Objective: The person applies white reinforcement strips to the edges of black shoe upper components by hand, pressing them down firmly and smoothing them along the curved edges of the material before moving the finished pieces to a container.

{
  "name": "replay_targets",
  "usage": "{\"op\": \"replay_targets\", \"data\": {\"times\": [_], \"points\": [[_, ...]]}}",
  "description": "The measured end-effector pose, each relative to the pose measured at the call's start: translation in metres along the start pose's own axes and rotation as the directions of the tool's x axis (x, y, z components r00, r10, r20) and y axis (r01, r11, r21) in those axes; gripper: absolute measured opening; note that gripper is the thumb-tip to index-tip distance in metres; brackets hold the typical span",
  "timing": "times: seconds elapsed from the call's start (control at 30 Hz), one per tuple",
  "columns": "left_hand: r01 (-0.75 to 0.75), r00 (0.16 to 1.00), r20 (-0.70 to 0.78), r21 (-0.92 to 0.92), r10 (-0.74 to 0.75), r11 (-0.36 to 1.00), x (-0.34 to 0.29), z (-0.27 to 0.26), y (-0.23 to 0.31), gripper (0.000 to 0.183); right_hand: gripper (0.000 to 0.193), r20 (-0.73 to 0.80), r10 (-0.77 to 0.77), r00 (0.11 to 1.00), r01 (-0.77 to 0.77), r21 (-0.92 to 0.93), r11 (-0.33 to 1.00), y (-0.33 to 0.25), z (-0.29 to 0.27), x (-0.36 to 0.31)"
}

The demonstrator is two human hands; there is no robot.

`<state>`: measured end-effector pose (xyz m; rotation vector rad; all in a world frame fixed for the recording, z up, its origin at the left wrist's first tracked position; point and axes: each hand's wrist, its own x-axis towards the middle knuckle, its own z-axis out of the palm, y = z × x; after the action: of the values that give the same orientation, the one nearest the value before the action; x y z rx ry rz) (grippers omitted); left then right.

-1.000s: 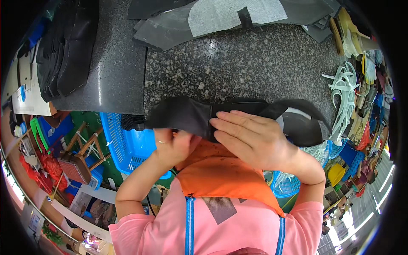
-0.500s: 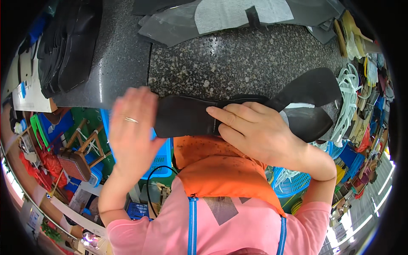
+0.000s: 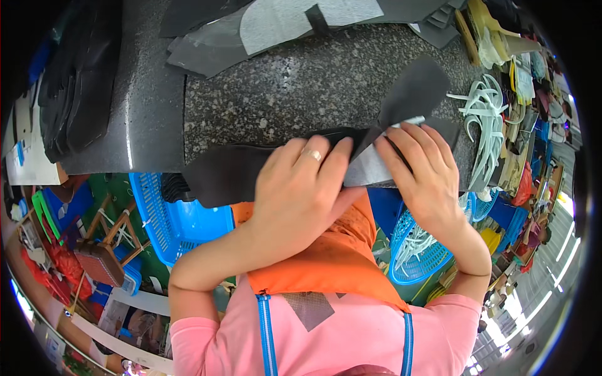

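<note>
- my left hand (image 3: pixel 301 182) is on the black piece (image 3: pixel 226 175) at the table's (image 3: pixel 282 94) near edge
- right hand (image 3: pixel 429 178) has fingertips by a white strip (image 3: pixel 412 120)
- pale green strands (image 3: pixel 486 116) heaped off right
- blue basket (image 3: pixel 204 225) below, left side

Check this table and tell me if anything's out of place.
Just the pale strips: they lie in a loose tangle on the right side of the table, untidy compared with the stacked black pieces at far left. No spill shows.
</note>
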<state>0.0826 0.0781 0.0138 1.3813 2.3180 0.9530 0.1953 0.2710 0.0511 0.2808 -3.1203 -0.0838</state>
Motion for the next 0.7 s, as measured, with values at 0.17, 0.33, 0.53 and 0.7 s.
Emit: {"op": "replay_targets", "data": {"times": [0.17, 0.33, 0.53, 0.7], "points": [[-0.14, 0.987, -0.098, -0.174, 0.124, 0.975, 0.015, 0.012, -0.009, 0.028, 0.037, 0.093, 0.162, 0.982, -0.168, 0.068, 0.983, 0.003, 0.014, -0.011], [-0.411, 0.911, 0.159, 0.279, 0.38, 0.868, 0.013, 0.011, 0.004, 0.036, 0.036, 0.145, 0.216, 0.966, -0.258, 0.646, 0.719, 0.032, 0.02, -0.029], [-0.591, 0.792, 0.426, 0.356, 0.438, 0.724, 0.037, 0.002, 0.016, 0.032, 0.028, 0.208, 0.773, 0.599, -0.599, 0.758, 0.26, 0.019, 0.041, -0.018], [-0.578, 0.744, 0.519, 0.186, 0.42, 0.794, 0.064, 0.003, 0.02, 0.026, 0.036, 0.05, 0.674, 0.737, -0.504, 0.704, 0.5, 0.019, 0.04, -0.018]]}}
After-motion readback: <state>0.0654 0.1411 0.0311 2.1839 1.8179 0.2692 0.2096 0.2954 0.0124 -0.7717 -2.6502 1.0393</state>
